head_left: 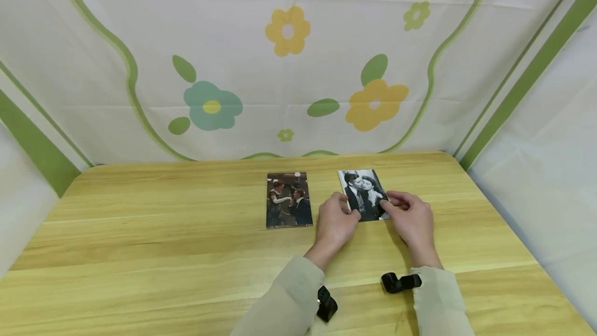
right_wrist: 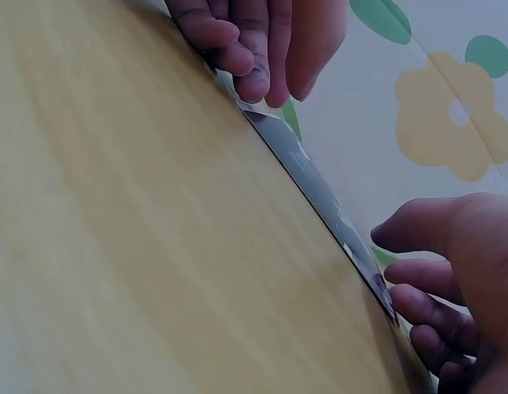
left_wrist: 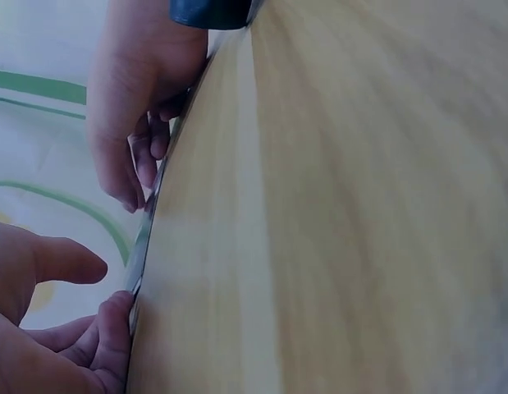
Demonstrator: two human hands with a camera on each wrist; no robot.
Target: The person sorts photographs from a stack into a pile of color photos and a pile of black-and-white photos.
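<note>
A black-and-white photo card (head_left: 363, 191) showing two people cheek to cheek lies on the wooden table, slightly turned. My left hand (head_left: 337, 220) is at its left side, fingers at the edge and thumb near the lower left corner. Opposite it, my right hand (head_left: 410, 222) has its fingers at the right edge, the thumb overlapping the picture in the head view. From the right wrist, the card (right_wrist: 307, 189) appears nearly edge-on, low against the tabletop between both hands. In the wrist views, each near thumb stands apart from the card.
A darker colour photo card (head_left: 289, 200) of two dressed-up people lies to the left on the wooden table (head_left: 163, 253). Behind the table's far edge hangs a white cloth (head_left: 289, 82) with printed flowers. Black wrist cameras (head_left: 400, 282) sit at both sleeves.
</note>
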